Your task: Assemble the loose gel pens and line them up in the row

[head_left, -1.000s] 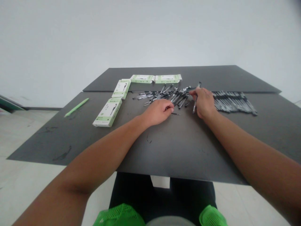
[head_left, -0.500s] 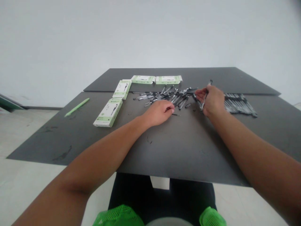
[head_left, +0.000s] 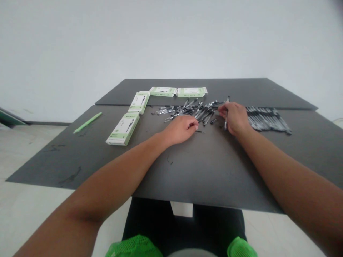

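A seated person works at a dark grey worktop point(head_left: 209, 167), both forearms extended over its near edge. The right hand point(head_left: 235, 117) closes on a clear-and-black pen point(head_left: 225, 125), held nearly upright, its two ends showing above and below the fingers. The left hand point(head_left: 182, 129) rests at the near side of the loose pile, its fingers curled narrow; whether they enclose anything cannot be told. A thin dark piece point(head_left: 200, 132) lies just beside these fingertips. Between and beyond the hands spreads the loose pile of pens point(head_left: 199, 109), clear-barrelled with black parts, crossing at many angles. To the right of the right hand, a row of similar pens point(head_left: 269, 119) lies side by side, roughly parallel; its left end is partly hidden by that hand. Four white-and-green boxes border the pile: the nearest box point(head_left: 123, 129) and the second box point(head_left: 139, 102) run up its left side, while the third box point(head_left: 163, 91) and the fourth box point(head_left: 192, 92) lie end to end behind it. Well apart at far left, a light-green pen-shaped object point(head_left: 88, 122) lies slantwise. A pale wall point(head_left: 171, 39) forms the background.
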`<state>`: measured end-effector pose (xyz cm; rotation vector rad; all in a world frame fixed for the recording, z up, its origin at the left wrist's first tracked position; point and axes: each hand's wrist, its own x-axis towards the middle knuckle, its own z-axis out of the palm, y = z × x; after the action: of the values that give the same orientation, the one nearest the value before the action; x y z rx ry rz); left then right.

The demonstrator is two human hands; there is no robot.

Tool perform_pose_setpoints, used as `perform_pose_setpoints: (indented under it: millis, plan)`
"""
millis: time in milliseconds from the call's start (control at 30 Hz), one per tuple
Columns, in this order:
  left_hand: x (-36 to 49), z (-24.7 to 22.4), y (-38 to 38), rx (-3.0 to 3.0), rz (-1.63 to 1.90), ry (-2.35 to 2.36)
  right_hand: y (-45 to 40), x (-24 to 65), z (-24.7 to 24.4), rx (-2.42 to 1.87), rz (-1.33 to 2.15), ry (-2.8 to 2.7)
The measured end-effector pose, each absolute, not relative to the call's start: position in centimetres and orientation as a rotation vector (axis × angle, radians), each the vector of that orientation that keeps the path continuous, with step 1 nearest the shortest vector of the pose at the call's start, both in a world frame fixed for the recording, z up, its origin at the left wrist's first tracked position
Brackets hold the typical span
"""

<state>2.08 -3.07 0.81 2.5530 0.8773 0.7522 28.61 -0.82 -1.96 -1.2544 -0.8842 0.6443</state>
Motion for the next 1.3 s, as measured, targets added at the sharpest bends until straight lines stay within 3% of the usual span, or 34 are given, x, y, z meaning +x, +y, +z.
perform_pose_setpoints:
  millis: [267,500,667,1300]
  plan:
    - [2.1,0.8,-3.1,2.554,0.747,0.869,-1.6,29.0,-1.8,-1.523,0.432,-1.080]
    - [2.0,0.9,-3.2,2.556,0.716,0.891,-3.2,29.5,0.8,-1.905,0.031,-1.655]
    - [2.0,0.8,-3.1,2.554,0.730,0.880,-3.3,29.2,1.1,-2.148,-0.011,-1.799]
    - [2.0,0.7,-3.0,2.555,0.729,0.886,-3.3,29.6,0.9,-2.269,-0.089,-1.771]
